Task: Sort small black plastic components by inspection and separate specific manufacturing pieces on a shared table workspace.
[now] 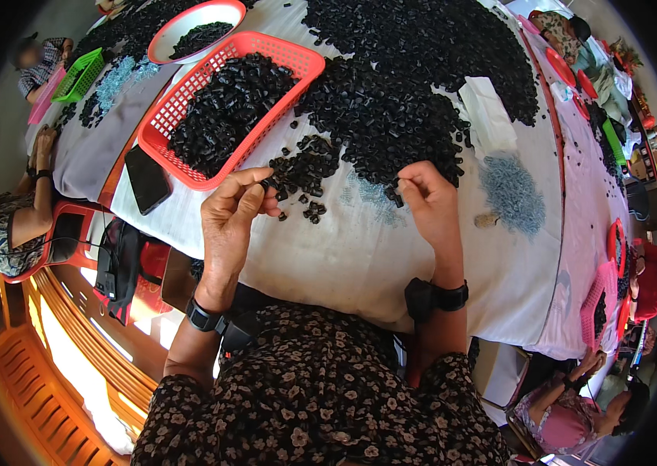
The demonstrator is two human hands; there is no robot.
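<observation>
My left hand [234, 208] is pinched around a small black plastic piece [266, 186], just left of a small loose heap of black pieces [305, 169]. Opposite it, my right hand [431, 203] has thumb and forefinger pressed together at the near edge of the large pile of black plastic pieces [398, 116]; what sits between those fingertips is too small to make out. Between the hands lies a thin scatter of clear bluish pins [371, 198]. A denser heap of the same bluish bits [513, 194] rests right of my right hand.
A red basket [159, 140] full of black pieces stands beyond my left hand, beside a red-rimmed bowl [165, 39]. A phone [147, 180] lies at the left table edge. A folded white cloth [488, 116] lies right of the pile. Other people sit along both sides.
</observation>
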